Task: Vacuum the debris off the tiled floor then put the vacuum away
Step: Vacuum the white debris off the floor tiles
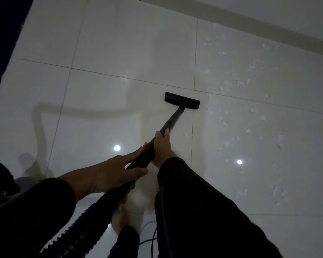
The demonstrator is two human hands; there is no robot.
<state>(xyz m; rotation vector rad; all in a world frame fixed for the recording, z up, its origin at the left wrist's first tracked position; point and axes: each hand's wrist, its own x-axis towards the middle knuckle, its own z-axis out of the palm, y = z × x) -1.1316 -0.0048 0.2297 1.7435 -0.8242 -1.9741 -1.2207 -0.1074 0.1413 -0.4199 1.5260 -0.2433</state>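
Observation:
A black vacuum wand [172,121] runs from my hands down to its flat floor head [182,100], which rests on the white tiled floor [108,79] at a tile joint. My right hand [162,146] grips the wand higher along the tube. My left hand [117,170] holds the wand nearer me, where the ribbed hose [82,226] begins. White debris [237,79] lies scattered over the tiles to the right of the head, with more bits of debris [278,192] near me.
The vacuum body [6,185] sits at the lower left, partly hidden by my sleeve. A dark object [4,43] fills the upper left corner. A baseboard and wall [250,17] run along the far side. A cable [153,237] lies by my bare foot [119,220].

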